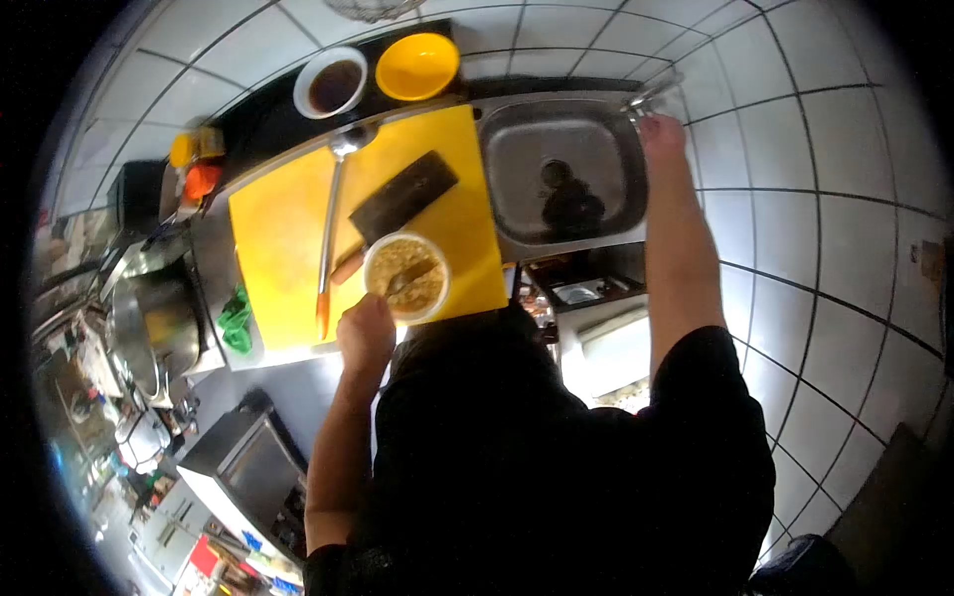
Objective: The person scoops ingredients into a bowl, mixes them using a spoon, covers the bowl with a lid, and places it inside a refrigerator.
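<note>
My left hand (366,326) is closed at the near-left rim of a white bowl (444,280) holding chopped, pale yellow bits that look like minced garlic. A spoon (409,276) rests in the bits. The bowl is at the front of a yellow cutting board (283,238). Just behind it a cleaver (405,196) lies flat, its wooden handle partly behind the bowl. To the left, a long-handled ladle (334,209) lies across the board. My right hand (663,136) reaches to the tap (636,103) at the sink's far right corner, fingers closed around it and partly hidden.
A steel sink (497,179) adjoins the board's right side. Behind the board are a white bowl of dark liquid (336,85) and a yellow bowl (417,67). A large metal pot (154,328) and a green bag (236,321) are to the left. Tiled wall (785,238) bounds the right.
</note>
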